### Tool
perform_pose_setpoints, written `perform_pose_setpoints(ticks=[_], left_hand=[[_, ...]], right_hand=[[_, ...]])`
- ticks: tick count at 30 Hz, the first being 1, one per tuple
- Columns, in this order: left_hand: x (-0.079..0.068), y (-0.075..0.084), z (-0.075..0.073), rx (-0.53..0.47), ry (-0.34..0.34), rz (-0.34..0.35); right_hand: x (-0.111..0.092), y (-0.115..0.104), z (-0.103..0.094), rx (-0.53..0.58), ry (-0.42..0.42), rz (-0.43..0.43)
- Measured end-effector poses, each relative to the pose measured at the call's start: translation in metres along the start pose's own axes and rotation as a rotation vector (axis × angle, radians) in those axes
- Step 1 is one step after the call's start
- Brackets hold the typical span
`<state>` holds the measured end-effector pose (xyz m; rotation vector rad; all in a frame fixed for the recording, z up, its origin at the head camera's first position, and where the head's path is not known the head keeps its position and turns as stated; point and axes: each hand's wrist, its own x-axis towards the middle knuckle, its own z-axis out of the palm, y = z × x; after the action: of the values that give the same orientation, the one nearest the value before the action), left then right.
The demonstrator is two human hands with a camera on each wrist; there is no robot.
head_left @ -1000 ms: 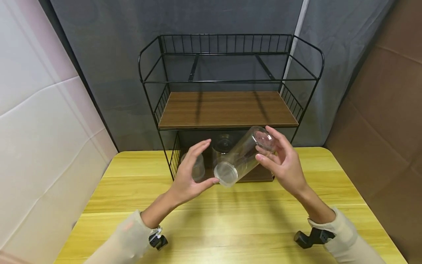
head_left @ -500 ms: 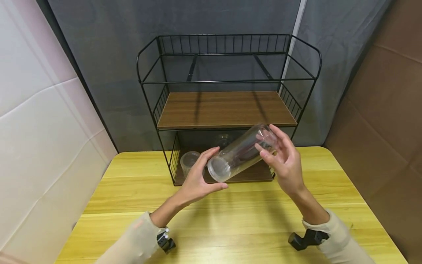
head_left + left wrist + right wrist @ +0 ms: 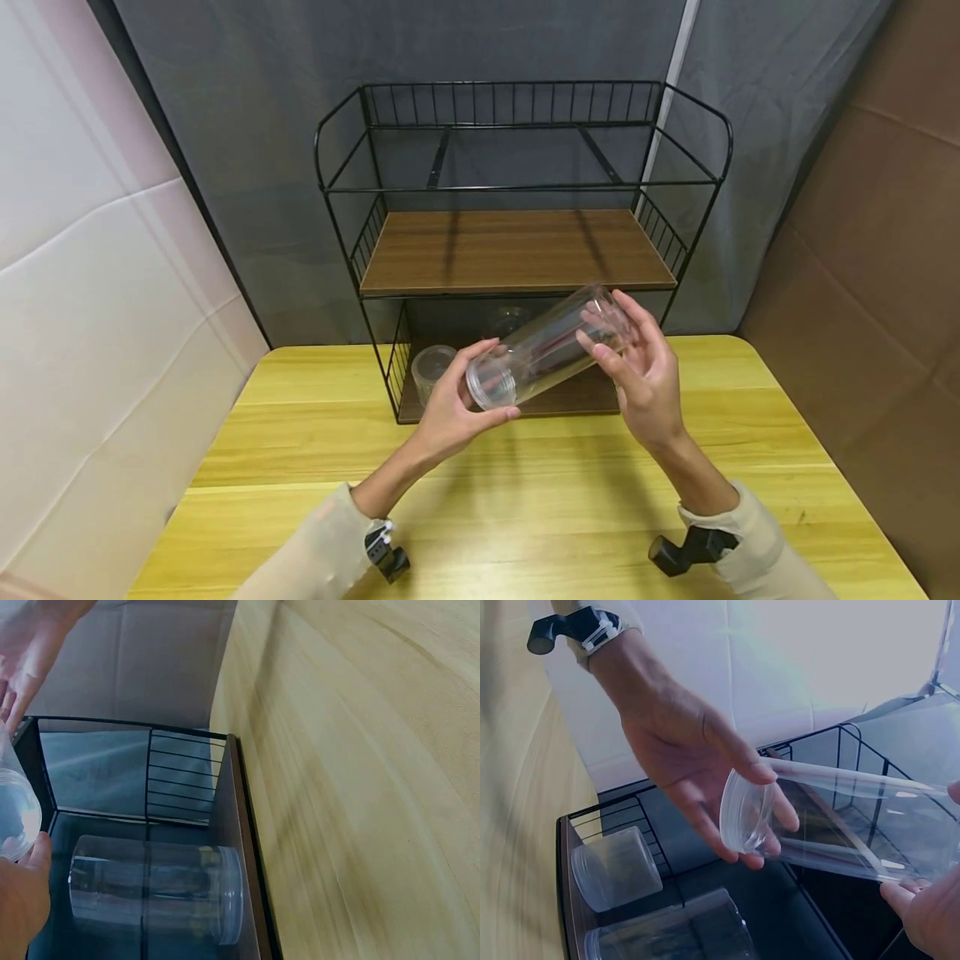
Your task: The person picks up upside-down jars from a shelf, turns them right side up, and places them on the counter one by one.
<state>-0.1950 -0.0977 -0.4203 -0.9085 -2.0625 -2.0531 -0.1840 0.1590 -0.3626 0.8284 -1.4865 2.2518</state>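
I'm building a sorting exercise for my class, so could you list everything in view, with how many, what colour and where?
Table: 1, yellow, across the lower head view
Rack: 1, black, on the table
Boards: 2, brown, in the rack's middle and bottom tiers
Held jar: 1, clear, tilted in front of the rack
Short jar: 1, clear, bottom board, left side
Taller jar: 1, clear, right of the short jar
Backdrop: 1, grey, behind the rack
Pale strip: 1, whitish, along the backdrop
Left panel: 1, white
Right panel: 1, brown
Wrist cameras: 2, black, one per wrist
Sleeves: 2, cream, both arms
Left hand: 1, bare, gripping the held jar's lower end
Right hand: 1, bare, gripping its upper end
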Motion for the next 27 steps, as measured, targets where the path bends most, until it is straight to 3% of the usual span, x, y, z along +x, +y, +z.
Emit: perform_pose_setpoints(ticks=[7, 16, 19, 23, 27], left_hand=[[-0.003, 0.005, -0.004, -0.043, 0.022, -0.004], [-0.006, 0.014, -0.019, 0.005, 0.057, 0.009], [-0.007, 0.017, -0.025, 0.016, 0.064, 0.016], [-0.01, 0.02, -0.033, 0.051, 0.066, 0.01], [-0.01, 0.025, -0.041, 0.081, 0.064, 0.009]], right_hand=[[-0.002, 0.0, -0.006, -0.03, -0.027, 0.032], [-0.004, -0.011, -0.025, -0.333, -0.099, 0.083], [-0.003, -0.016, -0.032, -0.479, -0.163, 0.044], [0.001, -0.024, -0.042, -0.725, -0.225, -0.078], [0.007, -0.032, -0.051, -0.883, -0.187, -0.206]])
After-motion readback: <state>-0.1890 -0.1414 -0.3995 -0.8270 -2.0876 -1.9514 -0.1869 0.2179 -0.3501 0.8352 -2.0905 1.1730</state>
